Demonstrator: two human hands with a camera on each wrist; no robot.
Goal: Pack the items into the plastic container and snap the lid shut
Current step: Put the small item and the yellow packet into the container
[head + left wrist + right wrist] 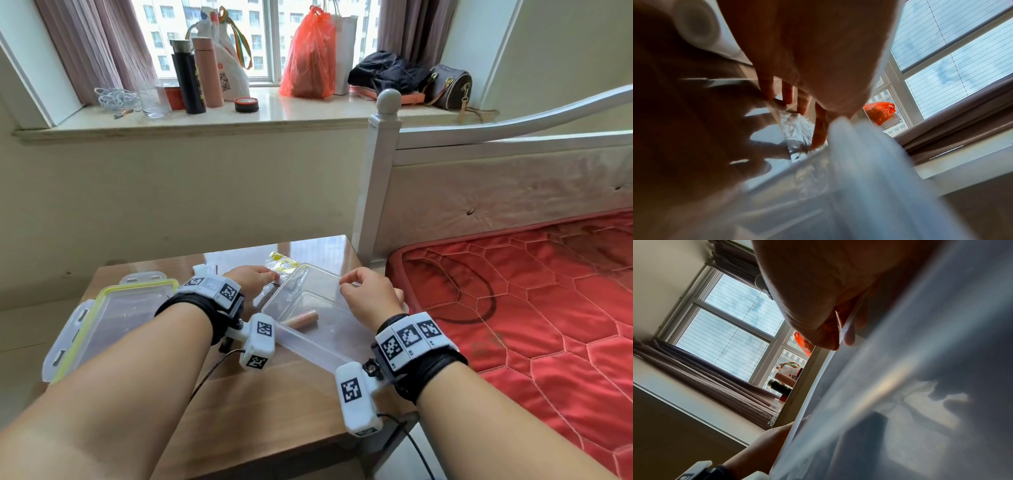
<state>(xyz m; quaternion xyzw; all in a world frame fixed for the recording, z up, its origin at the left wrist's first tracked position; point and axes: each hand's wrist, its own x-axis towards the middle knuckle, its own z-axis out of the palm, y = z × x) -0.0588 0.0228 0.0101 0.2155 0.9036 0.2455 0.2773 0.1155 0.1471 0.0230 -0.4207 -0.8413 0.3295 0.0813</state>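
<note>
A clear plastic container (303,343) stands open on the wooden table (260,401), with a tan cylinder (304,318) lying inside. Its lid (113,310), edged with a yellow seal, lies to the left. My right hand (346,285) pinches the container's right rim (845,328) between thumb and finger. My left hand (270,276) reaches past the container's far left corner. There its fingers (804,104) and thumb hold a crinkly clear packet (797,128) against the container wall (818,162). A yellow-printed packet (282,263) and a white packet (205,269) lie beyond.
A bed with a red mattress (531,291) and a white bedpost (380,178) stands just right of the table. The windowsill (291,113) above holds bottles, a glass, an orange bag (308,58) and handbags. The table's near half is bare wood.
</note>
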